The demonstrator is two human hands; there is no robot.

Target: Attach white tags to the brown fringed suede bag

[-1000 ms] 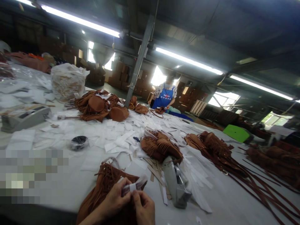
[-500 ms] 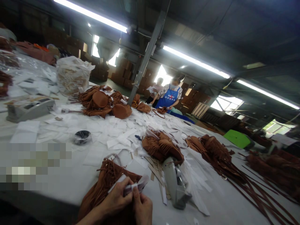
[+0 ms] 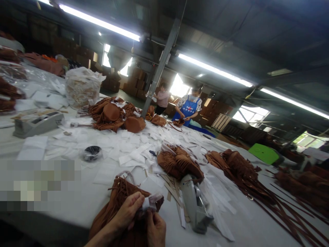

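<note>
A brown fringed bag point(image 3: 104, 214) lies before me at the table's near edge. Both hands are over its upper part, at a piece covered in thin whitish wrapping point(image 3: 156, 198). A white strip point(image 3: 146, 203) lies across that wrapping. My left hand point(image 3: 131, 210) is closed in a pinch at the strip's left side. My right hand point(image 3: 156, 228) has thumb and fingers pinched on the lower edge of the wrapping. What is under the wrapping is mostly hidden; dark brown shows at its right end.
A grey tape dispenser point(image 3: 194, 206) stands right of the bag, beside another fringed bag point(image 3: 180, 161). White paper pieces point(image 3: 133, 154) litter the table. A black tape roll point(image 3: 92, 153) lies left. Bags with long straps point(image 3: 239, 168) lie right. A person in a blue apron point(image 3: 188, 109) stands across the table.
The white strip now lies across the wrapping, and my right thumb has dropped below it. My left hand has shifted slightly. The person in the apron has brought both hands together.
</note>
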